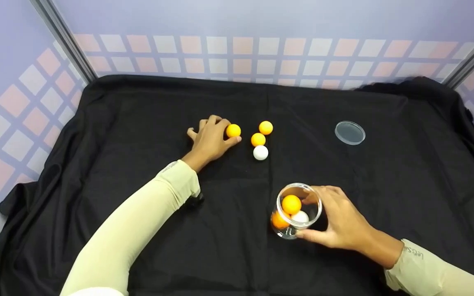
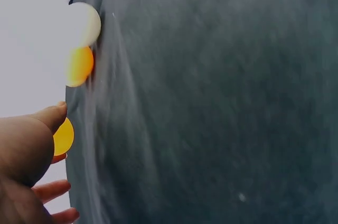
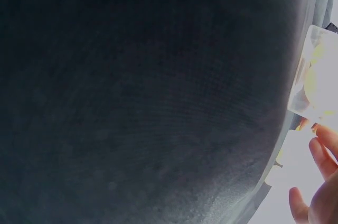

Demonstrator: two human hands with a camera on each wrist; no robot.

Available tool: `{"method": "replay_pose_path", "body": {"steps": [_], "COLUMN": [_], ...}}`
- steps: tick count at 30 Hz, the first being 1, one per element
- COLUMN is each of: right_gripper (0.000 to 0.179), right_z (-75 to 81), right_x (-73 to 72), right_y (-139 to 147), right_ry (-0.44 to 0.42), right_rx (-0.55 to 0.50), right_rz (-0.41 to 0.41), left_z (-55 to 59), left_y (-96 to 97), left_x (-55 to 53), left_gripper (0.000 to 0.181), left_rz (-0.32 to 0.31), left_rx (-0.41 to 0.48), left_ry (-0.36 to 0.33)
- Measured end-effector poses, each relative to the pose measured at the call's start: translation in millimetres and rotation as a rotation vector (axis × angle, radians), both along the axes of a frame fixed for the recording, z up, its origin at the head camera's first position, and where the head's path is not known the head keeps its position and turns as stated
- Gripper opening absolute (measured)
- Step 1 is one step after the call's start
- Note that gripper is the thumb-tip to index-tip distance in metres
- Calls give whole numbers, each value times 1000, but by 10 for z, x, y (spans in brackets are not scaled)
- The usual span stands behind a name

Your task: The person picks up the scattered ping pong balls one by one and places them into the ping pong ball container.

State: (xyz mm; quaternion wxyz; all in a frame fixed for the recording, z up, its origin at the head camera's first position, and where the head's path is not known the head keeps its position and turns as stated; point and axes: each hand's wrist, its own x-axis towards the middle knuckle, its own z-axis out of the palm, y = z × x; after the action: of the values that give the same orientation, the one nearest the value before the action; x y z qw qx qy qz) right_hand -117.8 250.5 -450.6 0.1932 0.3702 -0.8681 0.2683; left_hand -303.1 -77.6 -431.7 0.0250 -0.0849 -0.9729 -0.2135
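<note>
Containing three balls, a clear jar (image 1: 289, 233) sits uncovered above the black cloth (image 1: 220, 246); whether its base lies flat cannot be told. Visible through its mouth and wall are an upper orange ball (image 1: 291, 204), a lower orange ball (image 1: 279, 220) and an inner white ball (image 1: 300, 217).

Well beyond the jar and to its right lies a clear round lid (image 1: 350, 132). Beyond the jar and to its left, three loose balls form a close row: a far orange ball (image 1: 266, 128), a middle orange ball (image 1: 258, 139) and an outer white ball (image 1: 261, 153), the last nearest the jar. This row lies between the left hand (image 1: 210, 139) and the lid. A checked partition (image 1: 242, 46) rises behind the cloth.

The right hand (image 1: 340, 218) grips the jar from its right side, thumb along the near wall. Farther left of the jar than the row, the left hand pinches a separate orange ball (image 1: 233, 131) between thumb and forefinger, remaining fingers spread.
</note>
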Motion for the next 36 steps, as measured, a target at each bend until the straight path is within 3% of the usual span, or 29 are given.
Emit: {"method": "replay_pose_path", "body": {"steps": [5, 11, 23, 30, 36], "right_gripper": [88, 88, 90, 90, 90], "right_z": [-4, -6, 13, 18, 21], "right_x": [6, 12, 10, 8, 14], "right_y": [8, 6, -3, 0, 4], "right_ry": [5, 9, -9, 1, 11], "right_rx": [3, 0, 1, 2, 0], "right_rz": [1, 1, 4, 3, 2], "left_z": [105, 255, 556, 700, 752], "left_y": [109, 266, 566, 661, 710], "left_x": [74, 229, 791, 1116, 1330], "left_gripper": [52, 50, 52, 50, 49], "left_rz": [-25, -103, -356, -473, -572], "left_rx": [18, 24, 62, 46, 45], "left_ry": [21, 63, 191, 221, 237]}}
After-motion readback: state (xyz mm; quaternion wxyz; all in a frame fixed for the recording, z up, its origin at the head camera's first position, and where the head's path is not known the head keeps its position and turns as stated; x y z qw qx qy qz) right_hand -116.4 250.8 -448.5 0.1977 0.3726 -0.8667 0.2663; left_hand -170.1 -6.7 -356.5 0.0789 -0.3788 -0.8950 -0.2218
